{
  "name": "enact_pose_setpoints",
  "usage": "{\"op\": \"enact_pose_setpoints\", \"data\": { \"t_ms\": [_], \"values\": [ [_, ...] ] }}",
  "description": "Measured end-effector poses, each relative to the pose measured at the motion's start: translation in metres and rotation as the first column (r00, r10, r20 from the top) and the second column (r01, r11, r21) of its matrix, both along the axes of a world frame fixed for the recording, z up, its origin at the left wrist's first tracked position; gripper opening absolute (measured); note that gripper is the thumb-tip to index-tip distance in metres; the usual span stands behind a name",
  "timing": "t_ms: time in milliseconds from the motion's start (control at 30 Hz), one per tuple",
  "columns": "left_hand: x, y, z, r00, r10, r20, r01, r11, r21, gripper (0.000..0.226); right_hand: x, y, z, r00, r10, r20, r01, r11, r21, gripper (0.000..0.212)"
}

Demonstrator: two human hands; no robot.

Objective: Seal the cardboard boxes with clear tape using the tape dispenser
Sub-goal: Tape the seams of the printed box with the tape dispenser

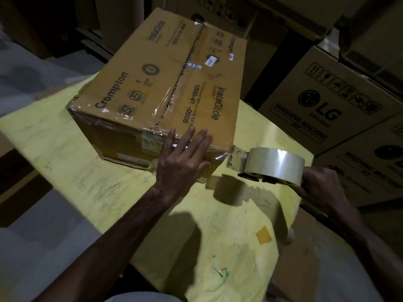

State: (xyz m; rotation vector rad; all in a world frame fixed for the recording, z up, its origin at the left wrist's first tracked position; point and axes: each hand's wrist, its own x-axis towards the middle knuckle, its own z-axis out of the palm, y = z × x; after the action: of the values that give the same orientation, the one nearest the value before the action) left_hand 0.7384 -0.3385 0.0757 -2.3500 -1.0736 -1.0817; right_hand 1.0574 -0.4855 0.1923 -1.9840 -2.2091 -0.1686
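- Tape is the weak point, in my judgement. The tape dispenser (253,175) sits just off the near right corner of the cardboard box (152,83). A pull at the wrong angle from there could wrinkle the film, fold it onto itself or peel it off the corner.
- Sliding is the second risk. The box lies askew on the yellow tabletop (65,138), and a pull harder than the downward press could drag it sideways.
- A ragged cut could let the loose end spring back onto the clear tape roll (277,164), where it would be hard to find.
- The box is marked Crompton InstaGlide. Glossy tape already covers its centre seam (174,90), and more shines along the near edge.
- The left hand (181,162) reaches forward, palm down, with its fingers straight and spread across the near top edge. Its grip is open and holds nothing; it only presses on the cardboard.
- The right hand (322,184) hovers above the tabletop to the right of the corner. Its grip is curled round the rear of the dispenser, and the roll is uppermost.
- The dispenser's mouth is just beside the corner, but I cannot tell whether it touches.
- LG washing machine cartons (322,110) are stacked behind on the right.
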Motion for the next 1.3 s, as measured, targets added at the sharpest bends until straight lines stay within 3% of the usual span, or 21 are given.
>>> {"op": "enact_pose_setpoints", "data": {
  "t_ms": [100,200,433,600,733,833,900,1000,1100,1133,1200,1233,1300],
  "values": [
    [-0.001,-0.002,-0.003,1.0,0.016,0.014,-0.015,1.0,-0.02,0.072,-0.013,0.007,-0.012,0.997,-0.069,0.016,0.071,0.994,-0.084,0.023],
    [0.002,-0.007,-0.002,0.997,0.017,0.069,-0.014,0.998,-0.055,0.073,-0.02,0.003,-0.042,0.987,-0.158,-0.005,0.158,0.987,-0.031,0.022],
    [0.007,-0.011,-0.009,0.979,-0.013,0.204,0.036,0.993,-0.111,0.07,-0.068,-0.008,-0.086,0.938,-0.344,-0.035,0.341,0.937,-0.074,0.032],
    [0.011,-0.006,-0.004,0.977,-0.04,0.209,0.07,0.988,-0.137,0.07,-0.097,-0.015,-0.077,0.85,-0.496,-0.177,0.471,0.867,-0.164,0.01],
    [0.007,-0.01,-0.004,0.977,-0.077,0.2,0.108,0.983,-0.146,0.07,-0.124,-0.029,-0.085,0.728,-0.585,-0.358,0.535,0.811,-0.237,0.016],
    [0.005,-0.013,-0.004,0.977,-0.092,0.191,0.125,0.978,-0.168,0.069,-0.146,-0.038,-0.103,0.664,-0.618,-0.421,0.593,0.778,-0.206,0.016],
    [0.003,-0.014,-0.004,0.979,-0.102,0.176,0.132,0.977,-0.167,0.066,-0.154,-0.038,-0.111,0.653,-0.644,-0.399,0.641,0.75,-0.163,0.009],
    [0.0,-0.012,-0.002,0.979,-0.118,0.163,0.146,0.974,-0.173,0.063,-0.152,-0.033,-0.118,0.655,-0.674,-0.342,0.68,0.723,-0.123,0.025],
    [-0.007,-0.007,0.0,0.984,-0.119,0.135,0.141,0.976,-0.167,0.058,-0.15,-0.053,-0.138,0.726,-0.678,-0.114,0.649,0.731,-0.213,0.016],
    [-0.01,-0.007,-0.002,0.985,-0.115,0.126,0.133,0.98,-0.145,0.056,-0.151,-0.063,-0.148,0.716,-0.688,-0.118,0.651,0.719,-0.242,0.017],
    [-0.015,-0.008,-0.005,0.988,-0.101,0.113,0.114,0.987,-0.112,0.054,-0.148,-0.075,-0.157,0.607,-0.745,-0.278,0.653,0.666,-0.36,0.021],
    [-0.015,-0.011,-0.006,0.989,-0.104,0.109,0.116,0.987,-0.11,0.055,-0.145,-0.077,-0.156,0.481,-0.78,-0.401,0.644,0.624,-0.443,0.022],
    [-0.013,-0.016,-0.006,0.989,-0.115,0.091,0.126,0.985,-0.12,0.06,-0.143,-0.076,-0.152,0.082,-0.768,-0.635,0.518,0.577,-0.631,0.024]
  ]
}}
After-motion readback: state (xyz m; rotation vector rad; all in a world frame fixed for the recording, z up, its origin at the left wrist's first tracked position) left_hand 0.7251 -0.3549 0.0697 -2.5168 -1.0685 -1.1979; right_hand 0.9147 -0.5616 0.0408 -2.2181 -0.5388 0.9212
